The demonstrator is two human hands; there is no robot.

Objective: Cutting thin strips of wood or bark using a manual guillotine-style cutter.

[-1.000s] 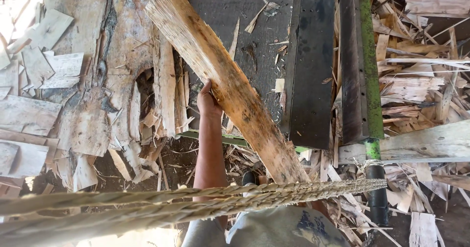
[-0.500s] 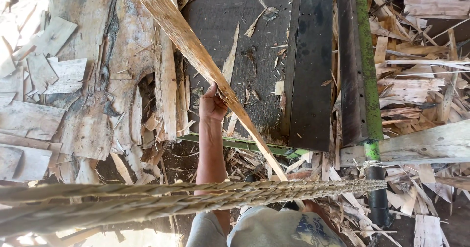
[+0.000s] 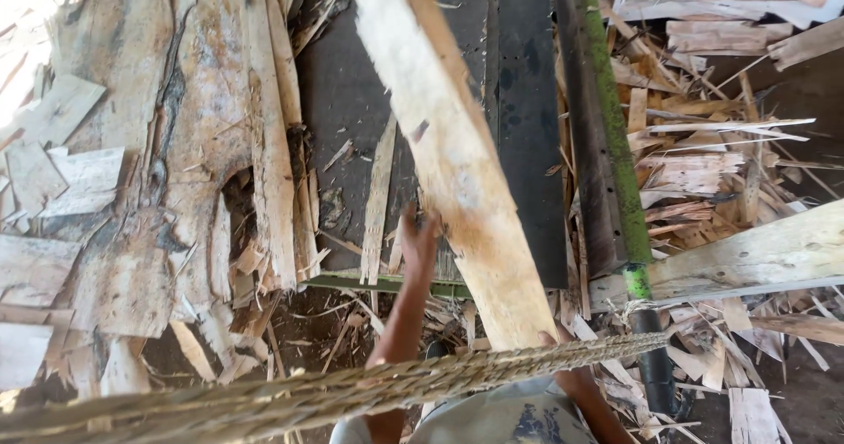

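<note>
Left hand (image 3: 418, 233) has its grip clenched on the pale plank (image 3: 457, 163); right hand's (image 3: 563, 356) grip, can't tell.

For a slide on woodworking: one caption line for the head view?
Left hand steadies a pale wooden plank over a dark machine bed amid wood scraps.

Bare forearms here, no sleeves, no gloves on the left hand (image 3: 418, 233), and a grey garment with a dark blue patch below.
</note>
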